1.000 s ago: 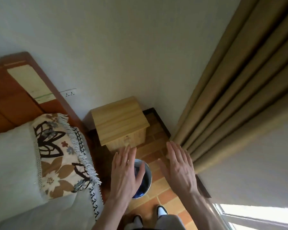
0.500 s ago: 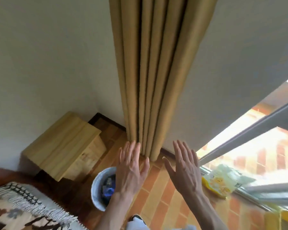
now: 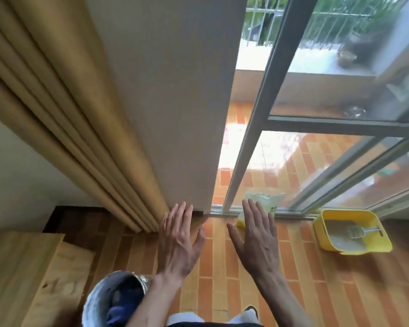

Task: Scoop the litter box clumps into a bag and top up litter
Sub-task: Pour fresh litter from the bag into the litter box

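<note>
Left hand [image 3: 178, 244]: fingers straight, slightly fanned, palm down, holding nothing, touching nothing visible. Right hand [image 3: 257, 241]: same, fingers extended and spread, thumb out toward the left hand, empty. Both were held out over the tiled floor [image 3: 316, 291], side by side with a gap between them.

Right fingertips overlapped a yellow-and-clear litter bag [image 3: 269, 201] lying at the sliding door track, at 12 o'clock from that hand; contact couldn't be judged, the hand looked well above it.

Yellow litter box [image 3: 354, 232] sat on the floor at 3 o'clock of the right hand, well apart, up against the door frame. Pale litter inside, and a scoop [image 3: 360, 231] lay in it with handle pointing right.

Metal bin [image 3: 113, 300] with blue stuff inside sat at 7 o'clock of the left hand, just beside the left forearm. Wooden cabinet [image 3: 33, 274] at 9 o'clock of the bin. Beige curtain [image 3: 85, 128] hung at 11 o'clock, its hem just beside the left fingertips. Glass sliding door [image 3: 253, 128] at 12 to 2 o'clock.
</note>
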Demonstrator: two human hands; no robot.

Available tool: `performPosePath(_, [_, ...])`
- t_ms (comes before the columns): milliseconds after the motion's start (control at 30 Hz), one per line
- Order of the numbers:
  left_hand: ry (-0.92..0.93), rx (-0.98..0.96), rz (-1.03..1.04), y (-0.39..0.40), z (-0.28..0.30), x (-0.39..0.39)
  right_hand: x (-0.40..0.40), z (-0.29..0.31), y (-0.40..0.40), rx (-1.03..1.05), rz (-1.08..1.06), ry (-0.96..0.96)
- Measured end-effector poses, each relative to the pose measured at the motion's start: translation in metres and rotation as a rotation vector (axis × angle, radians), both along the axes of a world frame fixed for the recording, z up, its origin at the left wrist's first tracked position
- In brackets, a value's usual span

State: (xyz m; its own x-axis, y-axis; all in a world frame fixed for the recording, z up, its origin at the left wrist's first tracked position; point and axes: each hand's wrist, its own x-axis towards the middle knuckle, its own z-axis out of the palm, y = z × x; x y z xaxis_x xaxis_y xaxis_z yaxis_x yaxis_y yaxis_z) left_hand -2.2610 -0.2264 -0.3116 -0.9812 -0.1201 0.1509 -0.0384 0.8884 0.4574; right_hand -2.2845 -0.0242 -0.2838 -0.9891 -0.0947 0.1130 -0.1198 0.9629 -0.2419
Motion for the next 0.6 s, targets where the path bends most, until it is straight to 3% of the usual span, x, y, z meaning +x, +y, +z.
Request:
performPosePath(333, [0.019,-0.023,-0.167,0.129,-0.008,-0.036,-0.006,-0.007,0.146,-0.048,-0.177,0.028])
performPosePath(600, [0.018,-0.039,-0.205,0.210,-0.016,-0.071,-0.031,-0.019,0.234,-0.067,-0.179,0.035])
